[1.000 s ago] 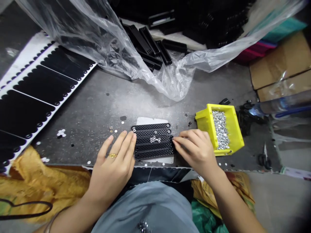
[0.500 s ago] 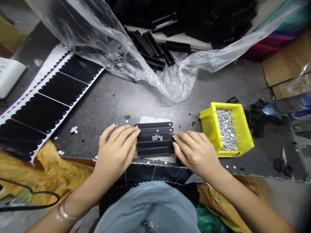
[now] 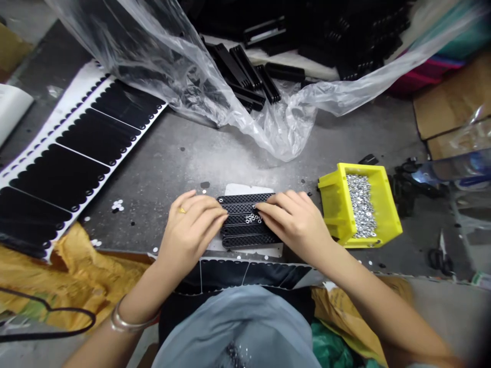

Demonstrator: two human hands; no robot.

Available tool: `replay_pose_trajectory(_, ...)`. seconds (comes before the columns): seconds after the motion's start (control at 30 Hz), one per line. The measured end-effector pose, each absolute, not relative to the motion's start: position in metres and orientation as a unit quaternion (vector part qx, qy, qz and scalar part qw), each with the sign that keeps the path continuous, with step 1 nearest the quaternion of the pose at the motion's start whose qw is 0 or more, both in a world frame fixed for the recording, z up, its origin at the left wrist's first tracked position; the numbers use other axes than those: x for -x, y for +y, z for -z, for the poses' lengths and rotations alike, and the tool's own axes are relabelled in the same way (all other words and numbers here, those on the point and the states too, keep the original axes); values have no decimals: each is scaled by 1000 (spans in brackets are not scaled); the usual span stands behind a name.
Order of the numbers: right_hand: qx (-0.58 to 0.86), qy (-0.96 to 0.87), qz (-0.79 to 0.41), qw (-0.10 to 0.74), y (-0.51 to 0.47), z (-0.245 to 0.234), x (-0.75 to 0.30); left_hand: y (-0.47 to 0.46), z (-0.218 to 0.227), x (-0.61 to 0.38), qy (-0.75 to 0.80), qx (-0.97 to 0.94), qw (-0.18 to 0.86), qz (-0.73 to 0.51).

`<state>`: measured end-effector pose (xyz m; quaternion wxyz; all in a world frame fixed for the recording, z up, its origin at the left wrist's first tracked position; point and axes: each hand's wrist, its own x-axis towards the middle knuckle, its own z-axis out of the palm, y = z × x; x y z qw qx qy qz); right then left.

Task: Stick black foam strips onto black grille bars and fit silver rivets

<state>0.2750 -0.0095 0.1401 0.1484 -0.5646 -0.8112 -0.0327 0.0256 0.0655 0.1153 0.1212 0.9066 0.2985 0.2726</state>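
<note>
Yellow bin (image 3: pixel 333 204) of silver washers (image 3: pixel 360 207)

Several long black plastic strips (image 3: pixel 245 240) with a small diamond pattern lie flat and side by side, very close together, on a white paper sheet (image 3: pixel 238 189). They make one neat rectangular group, and their long sides run across the view. Some round holes near the strip ends have a small silver metal washer (image 3: pixel 221 200) inside, and a little cluster of these washers sits on top of the strips near the middle
</note>
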Motion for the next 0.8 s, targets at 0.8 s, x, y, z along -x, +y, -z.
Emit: replay_pose_trajectory(0.8, 592, -782, 127, 145, -74, -133, -276, 56, -119, -56, 211, -944, 87, -238)
